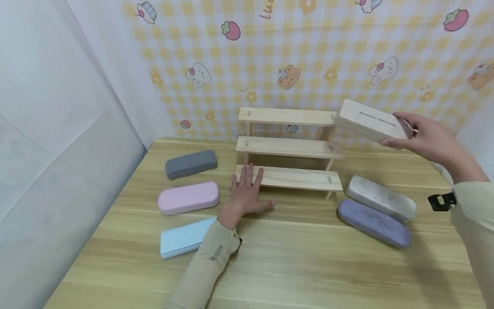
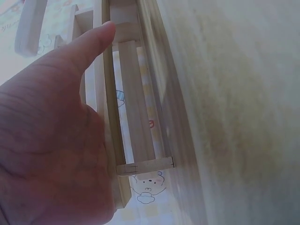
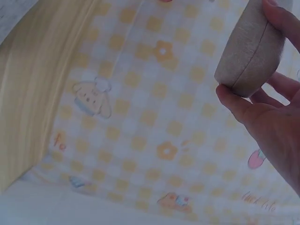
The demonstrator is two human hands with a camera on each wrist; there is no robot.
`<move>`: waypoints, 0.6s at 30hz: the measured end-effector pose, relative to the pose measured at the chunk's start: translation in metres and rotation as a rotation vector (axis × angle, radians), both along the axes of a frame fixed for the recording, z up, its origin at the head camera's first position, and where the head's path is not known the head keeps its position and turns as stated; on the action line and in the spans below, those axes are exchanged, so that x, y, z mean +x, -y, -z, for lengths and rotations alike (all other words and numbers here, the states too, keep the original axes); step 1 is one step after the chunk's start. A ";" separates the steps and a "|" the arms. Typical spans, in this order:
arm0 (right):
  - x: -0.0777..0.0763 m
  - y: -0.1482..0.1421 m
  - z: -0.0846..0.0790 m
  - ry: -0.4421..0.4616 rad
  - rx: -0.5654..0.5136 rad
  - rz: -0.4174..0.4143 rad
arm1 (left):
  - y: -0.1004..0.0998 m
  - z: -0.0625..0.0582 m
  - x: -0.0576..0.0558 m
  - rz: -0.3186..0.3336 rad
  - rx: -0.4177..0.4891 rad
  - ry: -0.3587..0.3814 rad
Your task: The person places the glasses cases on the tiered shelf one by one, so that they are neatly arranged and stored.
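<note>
In the head view, my right hand (image 1: 434, 139) pinches one end of a cream glasses case (image 1: 370, 121) with lettering on its lid. The case is in the air by the right end of the top tier of a three-tier wooden rack (image 1: 289, 146). A seam along its side shows in the right wrist view, where fingers and thumb clasp the case (image 3: 253, 51). My left hand (image 1: 247, 197) lies with spread fingers on the left part of the rack's lowest tier. Its thumb (image 2: 93, 42) extends along that tier's front edge in the left wrist view.
Left of the rack lie a dark grey case (image 1: 191, 164), a pink case (image 1: 189, 198) and a light blue case (image 1: 185, 237), partly behind my left forearm. To the right are a silver-grey case (image 1: 380, 198) and a purple case (image 1: 373, 223). A patterned cloth (image 1: 262, 56) hangs behind.
</note>
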State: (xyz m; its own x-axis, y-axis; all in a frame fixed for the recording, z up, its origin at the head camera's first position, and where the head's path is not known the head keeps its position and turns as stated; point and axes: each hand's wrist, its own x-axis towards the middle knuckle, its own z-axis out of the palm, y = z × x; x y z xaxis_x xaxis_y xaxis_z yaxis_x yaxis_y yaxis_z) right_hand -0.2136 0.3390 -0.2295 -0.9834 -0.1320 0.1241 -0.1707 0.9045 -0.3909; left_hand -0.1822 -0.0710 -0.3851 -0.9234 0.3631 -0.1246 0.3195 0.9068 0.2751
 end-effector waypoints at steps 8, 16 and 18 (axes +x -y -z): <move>-0.016 0.044 -0.011 0.008 -0.057 -0.082 | -0.002 -0.005 0.003 0.014 0.011 0.028; -0.042 0.099 -0.016 -0.036 -0.079 -0.257 | -0.002 -0.007 0.005 0.006 0.017 0.042; -0.049 0.111 -0.015 -0.025 -0.086 -0.291 | -0.002 -0.003 0.006 0.006 0.020 0.040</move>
